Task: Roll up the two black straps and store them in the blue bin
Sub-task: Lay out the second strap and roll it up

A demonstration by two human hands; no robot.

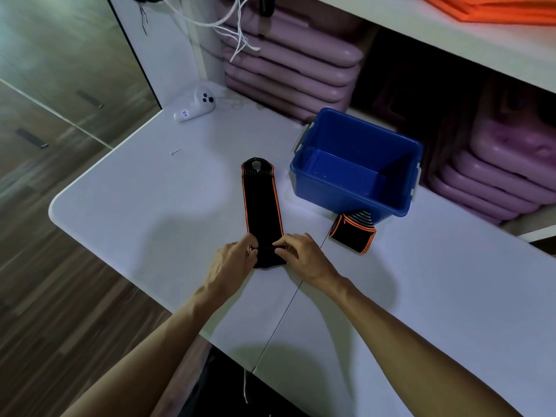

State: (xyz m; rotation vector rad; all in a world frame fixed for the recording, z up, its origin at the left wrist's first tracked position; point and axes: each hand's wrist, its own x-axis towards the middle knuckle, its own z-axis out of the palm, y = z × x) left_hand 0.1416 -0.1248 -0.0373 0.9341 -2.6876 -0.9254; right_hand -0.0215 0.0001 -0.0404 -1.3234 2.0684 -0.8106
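A black strap with orange edges (pixel 261 203) lies flat on the white table (pixel 144 203), its looped end pointing away from me. Its near end is curled into a small roll. My left hand (pixel 233 260) and my right hand (pixel 301 254) pinch that roll from either side. A second black strap (pixel 353 233), rolled into a bundle, rests on the table against the front of the blue bin (pixel 304 188). The bin stands open to the right of the flat strap, and nothing shows inside it.
A white handheld controller (pixel 195 106) lies at the table's far left corner, with a small screw (pixel 175 152) nearby. Stacked purple pads (pixel 288 64) fill the shelves behind the bin. White cords (pixel 240 34) hang down at the back. The table's left edge drops to the wood floor.
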